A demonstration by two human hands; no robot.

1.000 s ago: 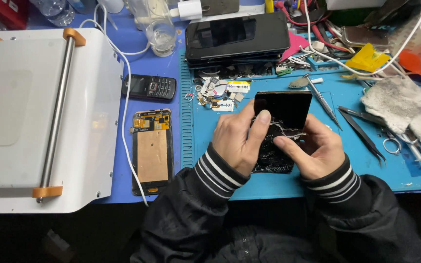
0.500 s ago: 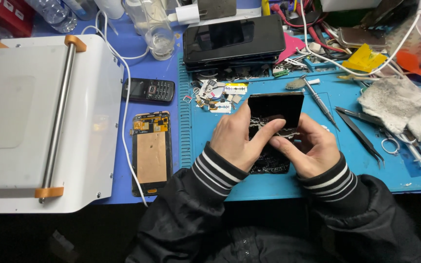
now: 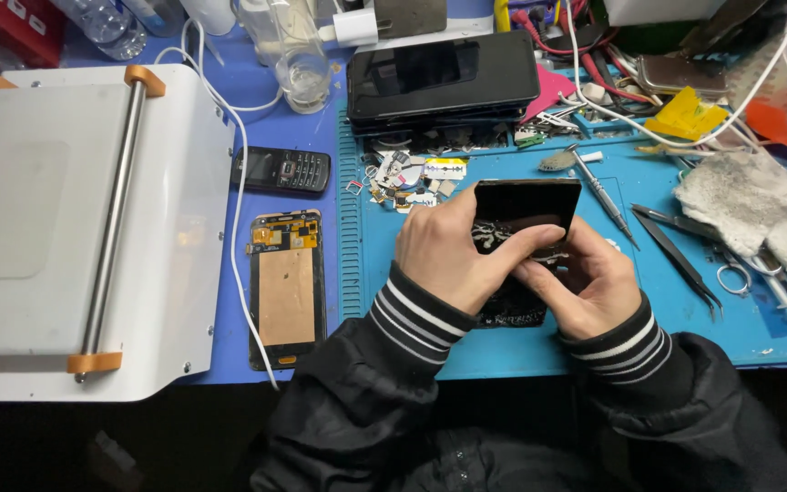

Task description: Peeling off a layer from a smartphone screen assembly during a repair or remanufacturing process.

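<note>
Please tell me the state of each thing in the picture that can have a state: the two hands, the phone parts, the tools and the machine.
left hand: gripping the black screen panel, thumb across its face
right hand: holding the same panel
black screen panel: dark, cracked, raised off the blue mat
opened phone: lying flat, copper inside showing
keypad phone: face up, screen dark
tweezers: lying unused
white machine: closed

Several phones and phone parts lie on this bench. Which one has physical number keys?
The small black keypad phone, lying flat on the blue surface between the white machine and the blue mat. The others are flat touchscreen slabs or bare panels.
</note>
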